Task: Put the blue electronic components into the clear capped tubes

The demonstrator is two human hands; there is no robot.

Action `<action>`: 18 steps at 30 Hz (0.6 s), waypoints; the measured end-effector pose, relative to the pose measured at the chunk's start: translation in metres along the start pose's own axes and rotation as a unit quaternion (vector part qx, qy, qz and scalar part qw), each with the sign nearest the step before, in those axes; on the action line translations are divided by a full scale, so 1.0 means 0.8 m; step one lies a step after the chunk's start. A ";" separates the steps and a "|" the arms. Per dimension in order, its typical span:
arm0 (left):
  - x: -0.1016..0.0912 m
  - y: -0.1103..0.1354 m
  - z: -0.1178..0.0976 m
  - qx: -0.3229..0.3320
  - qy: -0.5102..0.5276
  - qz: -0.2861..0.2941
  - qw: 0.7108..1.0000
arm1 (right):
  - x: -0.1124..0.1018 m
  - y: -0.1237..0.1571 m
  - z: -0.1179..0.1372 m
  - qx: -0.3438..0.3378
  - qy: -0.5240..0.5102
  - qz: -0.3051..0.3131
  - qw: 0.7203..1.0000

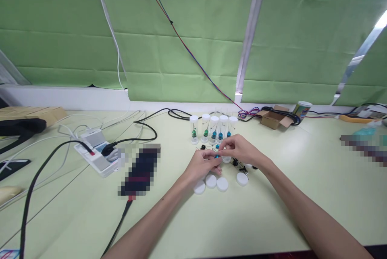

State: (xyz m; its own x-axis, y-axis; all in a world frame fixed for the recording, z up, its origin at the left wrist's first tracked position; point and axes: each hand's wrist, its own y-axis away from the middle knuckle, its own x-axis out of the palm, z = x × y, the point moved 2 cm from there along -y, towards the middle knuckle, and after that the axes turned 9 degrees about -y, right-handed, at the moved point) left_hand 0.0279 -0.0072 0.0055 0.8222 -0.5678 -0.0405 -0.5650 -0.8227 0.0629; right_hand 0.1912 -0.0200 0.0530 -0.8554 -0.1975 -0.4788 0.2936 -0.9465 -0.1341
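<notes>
The left hand (203,164) is closed, pinching a small blue piece (217,156) between thumb and fingers. The right hand (238,149) has its thumb and forefinger drawn together just beside that piece; whether they grip anything cannot be told. The piece lies at the left hand's fingertips, to the left of the right palm, with the left hand nearer. Its long axis is too small to make out. Dark wired parts (242,168) lie below the right wrist. Loose white lids (211,181) rest nearer the wearer on the pale surface (226,226). Beyond both hands stand white-topped vials (214,126) holding green and blue pieces.
</notes>
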 end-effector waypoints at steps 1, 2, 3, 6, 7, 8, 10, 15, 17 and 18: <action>0.000 0.000 0.001 -0.003 -0.001 0.001 1.000 | 0.002 0.000 0.000 0.001 -0.005 0.000 1.000; 0.001 0.000 0.002 -0.007 0.000 0.001 1.000 | 0.003 0.000 0.000 0.002 -0.008 0.001 1.000; 0.001 -0.001 0.002 -0.009 0.001 0.001 1.000 | 0.005 -0.001 0.000 0.002 -0.010 0.003 1.000; 0.001 0.000 0.002 -0.016 0.001 0.000 1.000 | 0.008 -0.001 0.001 0.002 -0.014 0.008 1.000; 0.001 0.000 0.002 -0.017 0.000 -0.001 1.000 | 0.008 -0.001 0.001 0.001 -0.016 0.009 1.000; 0.001 0.001 0.001 -0.018 0.000 -0.002 1.000 | 0.009 -0.001 0.001 0.000 -0.018 0.010 1.000; 0.001 0.002 0.000 -0.016 0.004 -0.003 1.000 | 0.009 -0.001 0.001 0.000 -0.021 0.011 1.000; 0.002 0.003 0.000 -0.023 0.000 -0.008 1.000 | 0.009 0.000 0.000 0.002 -0.033 0.008 0.999; 0.002 0.003 0.000 -0.023 -0.001 -0.009 1.000 | 0.009 0.000 0.000 0.003 -0.037 0.009 0.999; 0.002 0.003 0.000 -0.023 0.000 -0.009 1.000 | 0.009 -0.001 -0.001 0.004 -0.040 0.010 0.999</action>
State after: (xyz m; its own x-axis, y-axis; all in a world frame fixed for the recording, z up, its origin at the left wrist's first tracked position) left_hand 0.0279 -0.0098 0.0055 0.8317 -0.5537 -0.0414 -0.5473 -0.8300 0.1072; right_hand 0.1853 -0.0209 0.0494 -0.8809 -0.2350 -0.4109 0.3070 -0.9444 -0.1180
